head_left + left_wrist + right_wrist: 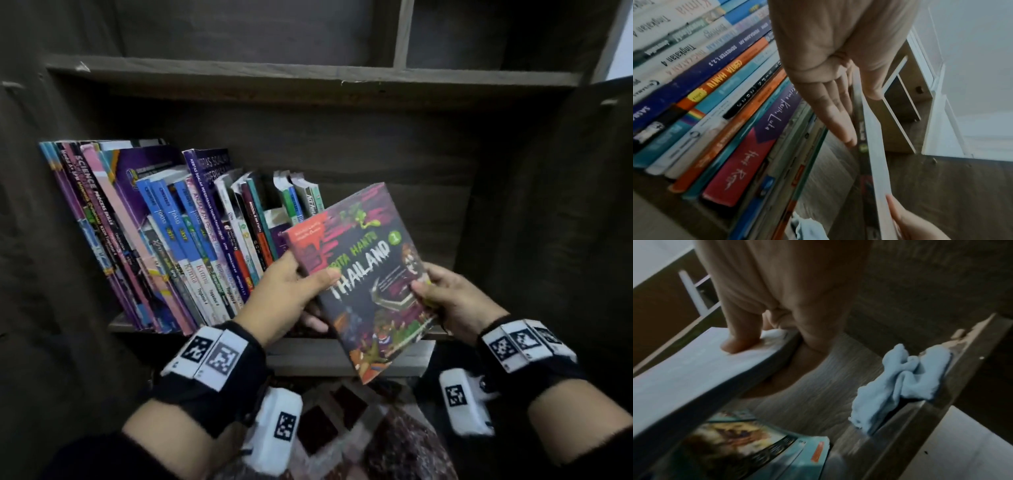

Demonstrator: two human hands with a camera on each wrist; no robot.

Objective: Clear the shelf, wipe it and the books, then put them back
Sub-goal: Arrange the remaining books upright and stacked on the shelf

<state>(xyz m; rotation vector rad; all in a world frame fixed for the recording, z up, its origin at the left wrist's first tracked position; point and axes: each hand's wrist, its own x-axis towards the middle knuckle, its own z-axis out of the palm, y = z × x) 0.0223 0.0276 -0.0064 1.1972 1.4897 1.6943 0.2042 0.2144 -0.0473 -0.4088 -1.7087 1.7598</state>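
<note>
Both hands grip the Thailand ghost-story book (363, 274): left hand (291, 294) at its spine edge, right hand (445, 301) opposite; row of books (178, 236) lies leftward.

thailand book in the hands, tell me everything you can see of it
The book is a thick paperback with a dark, glossy-looking cartoon cover: "THAILAND" in dripping white letters, a red top corner, green slime figures and a "1" in a green circle. Its page block looks pale and slightly bowed in the right wrist view. It is held tilted, cover up, in front of the shelf. The left hand grips its left edge, the right hand its right edge.
</note>
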